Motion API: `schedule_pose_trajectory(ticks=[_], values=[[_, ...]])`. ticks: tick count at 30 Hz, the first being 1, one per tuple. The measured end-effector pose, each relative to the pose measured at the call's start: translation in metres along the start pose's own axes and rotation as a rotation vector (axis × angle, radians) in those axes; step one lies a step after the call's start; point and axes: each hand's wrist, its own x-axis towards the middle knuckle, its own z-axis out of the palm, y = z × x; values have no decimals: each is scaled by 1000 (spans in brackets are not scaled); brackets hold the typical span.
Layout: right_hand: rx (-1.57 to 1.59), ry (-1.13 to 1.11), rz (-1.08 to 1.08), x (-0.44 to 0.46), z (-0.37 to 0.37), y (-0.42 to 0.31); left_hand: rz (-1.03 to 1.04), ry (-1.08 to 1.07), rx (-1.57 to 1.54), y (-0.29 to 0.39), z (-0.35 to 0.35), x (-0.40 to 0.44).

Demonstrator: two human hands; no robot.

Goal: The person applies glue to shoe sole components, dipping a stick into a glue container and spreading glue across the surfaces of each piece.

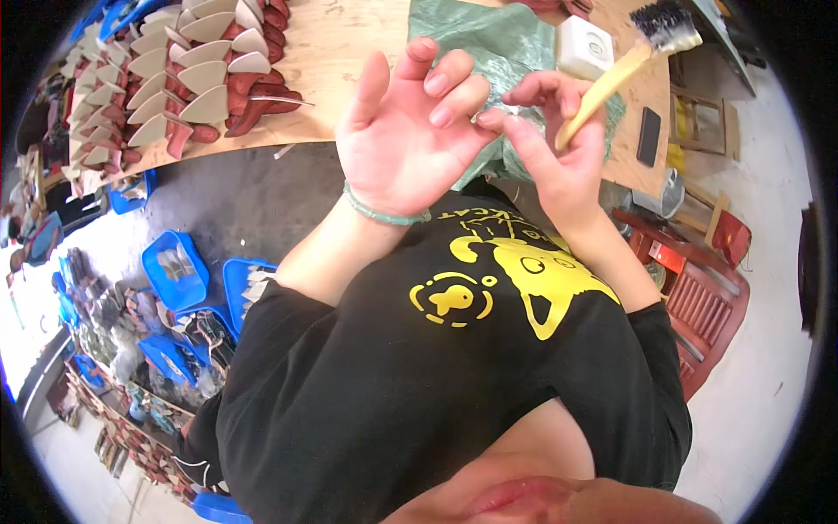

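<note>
My left hand (406, 140), with a green bangle (380, 210) at the wrist, is raised palm up. Its fingers are apart and loosely curled, and it holds nothing visible. My right hand (567, 148) grips the yellow handle of a brush (611, 83), whose dark bristles with whitish tips point up and right. The right thumb and index finger come close together at the left little finger; whether something small is between them is unclear. Under the hands lies a green plastic sheet (489, 39). A white block with a round recess (586, 48) stands just beyond the right hand.
Rows of red-brown pieces with pale pointed parts (205, 77) cover the left of the wooden table (336, 44). A dark phone (649, 136) lies near its right edge. Blue bins (175, 271) stand at left below; a red-brown chair (707, 306) is at right.
</note>
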Motion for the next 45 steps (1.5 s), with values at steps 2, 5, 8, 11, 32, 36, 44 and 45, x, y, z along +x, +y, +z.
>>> schedule_pose_trajectory(ticks=[2,5,8,11,32,36,44,45], values=[[-14,-5,21,1,4,-3,1,-10,32,-5,-3,3],[104,6,72,-2,14,-1,37,-44,153,-14,-11,8],[209,48,113,-1,17,-2,74,-70,275,-20,-16,11],[317,93,196,-1,20,-10,51,-95,265,-23,-18,14],[362,334,391,48,-4,31,-12,124,1272,-49,-26,16],[481,476,293,65,-29,32,-354,239,1614,-18,-54,-11],[212,451,453,15,-56,47,769,1304,2235,189,-194,-141],[187,452,494,6,-56,52,831,1350,2286,211,-201,-150]])
